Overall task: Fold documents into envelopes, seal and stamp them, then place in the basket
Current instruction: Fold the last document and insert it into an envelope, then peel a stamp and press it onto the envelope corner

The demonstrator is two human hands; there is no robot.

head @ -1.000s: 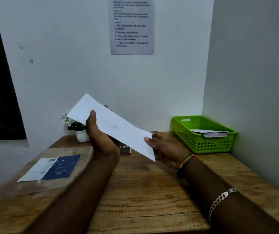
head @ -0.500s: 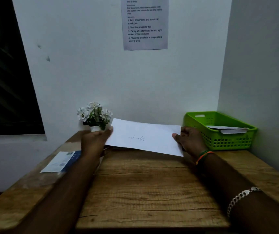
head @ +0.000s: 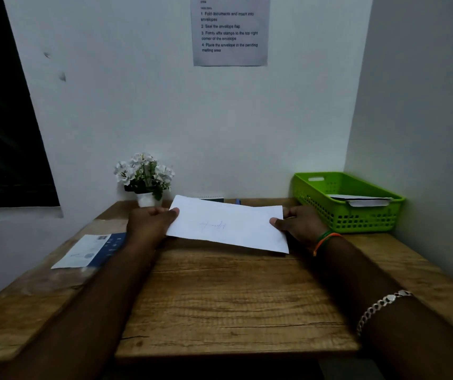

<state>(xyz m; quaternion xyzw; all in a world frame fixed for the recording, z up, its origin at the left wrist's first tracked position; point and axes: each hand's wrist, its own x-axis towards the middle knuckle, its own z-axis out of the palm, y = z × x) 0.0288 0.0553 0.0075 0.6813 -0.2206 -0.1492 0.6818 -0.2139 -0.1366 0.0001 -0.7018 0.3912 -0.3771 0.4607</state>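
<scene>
A white sheet with faint handwriting, the document [head: 228,224], lies nearly flat just above the wooden table [head: 219,297] near its far edge. My left hand [head: 149,223] grips its left end with the thumb on top. My right hand [head: 298,224] grips its right end the same way. The green basket [head: 343,215] stands at the back right corner with a white envelope [head: 362,201] resting across its rim. I cannot tell whether the sheet touches the table.
A white pot of white flowers [head: 145,176] stands at the back left. A blue and white leaflet [head: 90,250] lies on the table's left side. A small dark object [head: 213,198] peeks out behind the sheet. An instruction sheet [head: 230,31] hangs on the wall.
The sheet came down from a raised, tilted hold to nearly flat low over the table's far part, both hands still on its ends. The camera view shifted left and down.
</scene>
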